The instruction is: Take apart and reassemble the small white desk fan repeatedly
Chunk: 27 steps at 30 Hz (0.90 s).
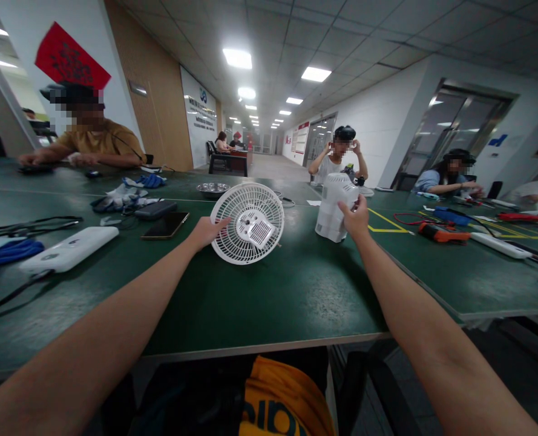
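Note:
A round white fan grille (247, 223) with a small vented block at its centre stands tilted over the green table (269, 315). My left hand (209, 232) grips its left rim, fingers partly hidden behind it. To the right, my right hand (356, 213) is closed on the right side of a white plastic housing (334, 209), which is upright with slots near its top. The grille and the housing are apart, with bare green tabletop between them.
A phone (166, 225), a white power bank (71, 248) with a cable and a metal dish (213, 189) lie on the left side. An orange tool (443, 234) and a white power strip (500, 245) lie at the right. Several people sit around the table.

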Each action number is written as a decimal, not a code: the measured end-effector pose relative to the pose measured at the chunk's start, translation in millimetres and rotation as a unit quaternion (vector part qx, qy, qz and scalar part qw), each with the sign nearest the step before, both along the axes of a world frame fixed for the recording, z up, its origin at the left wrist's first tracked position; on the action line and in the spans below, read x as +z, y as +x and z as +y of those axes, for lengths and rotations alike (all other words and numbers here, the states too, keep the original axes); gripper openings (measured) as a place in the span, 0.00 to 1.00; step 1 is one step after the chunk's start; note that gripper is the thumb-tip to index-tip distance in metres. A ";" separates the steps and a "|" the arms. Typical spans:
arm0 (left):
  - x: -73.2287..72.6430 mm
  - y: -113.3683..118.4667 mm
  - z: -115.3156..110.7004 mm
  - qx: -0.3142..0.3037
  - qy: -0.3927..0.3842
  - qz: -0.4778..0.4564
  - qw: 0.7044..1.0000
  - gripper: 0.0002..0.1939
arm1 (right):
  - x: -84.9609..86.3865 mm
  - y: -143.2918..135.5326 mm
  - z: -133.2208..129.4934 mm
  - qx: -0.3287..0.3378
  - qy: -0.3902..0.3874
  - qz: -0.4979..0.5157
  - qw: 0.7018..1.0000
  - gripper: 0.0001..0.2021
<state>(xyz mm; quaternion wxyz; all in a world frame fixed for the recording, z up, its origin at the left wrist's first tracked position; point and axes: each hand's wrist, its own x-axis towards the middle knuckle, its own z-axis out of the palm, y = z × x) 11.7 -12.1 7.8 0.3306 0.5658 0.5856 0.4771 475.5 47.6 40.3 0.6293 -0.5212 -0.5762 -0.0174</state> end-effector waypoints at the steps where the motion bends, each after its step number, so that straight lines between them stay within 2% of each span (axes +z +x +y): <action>1: 0.1 0.0 0.2 0.001 -0.003 0.000 1.000 0.16 | 0.0 0.1 0.1 0.002 0.001 -0.002 1.000 0.38; 5: -0.4 -0.1 1.1 0.002 -0.002 -0.002 1.000 0.16 | 0.1 -1.1 -1.2 -0.014 -0.001 -0.010 1.000 0.39; 10: -0.8 0.7 1.2 0.000 0.001 -0.013 1.000 0.17 | 4.4 -7.3 -9.2 -0.083 0.002 -0.024 0.996 0.40; 13: 0.3 1.9 -0.2 0.001 -0.001 -0.020 1.000 0.18 | 15.1 -13.7 -17.5 -0.109 0.051 -0.029 0.992 0.39; 15: 1.3 2.5 -1.5 0.000 0.004 -0.020 1.000 0.17 | 24.9 -22.0 -23.7 -0.100 0.098 -0.030 0.990 0.38; 18: 3.3 3.3 -3.5 -0.003 0.010 -0.004 1.000 0.16 | 35.6 -45.8 -32.9 -0.016 0.131 0.019 0.991 0.35; 20: 5.0 3.8 -4.5 0.002 0.005 0.000 1.000 0.15 | 35.0 -69.5 -39.4 0.089 0.088 0.112 0.986 0.29; 21: 5.7 4.0 -4.9 0.007 0.000 -0.001 1.000 0.15 | 32.1 -82.5 -43.0 0.158 0.043 0.162 0.973 0.23; 22: 6.3 4.1 -5.2 0.010 -0.005 -0.001 1.000 0.15 | 27.8 -95.4 -46.7 0.230 -0.012 0.211 0.950 0.19; 24: 7.0 4.1 -5.9 0.009 -0.010 0.001 1.000 0.15 | 17.4 -118.0 -54.2 0.358 -0.146 0.287 0.877 0.17; 25: 7.1 4.1 -6.3 0.006 -0.009 0.001 1.000 0.15 | 12.4 -126.4 -57.7 0.386 -0.188 0.323 0.843 0.17; 27: 6.9 4.0 -7.0 -0.003 -0.005 -0.001 1.000 0.15 | 5.2 -135.8 -62.9 0.406 -0.233 0.378 0.799 0.18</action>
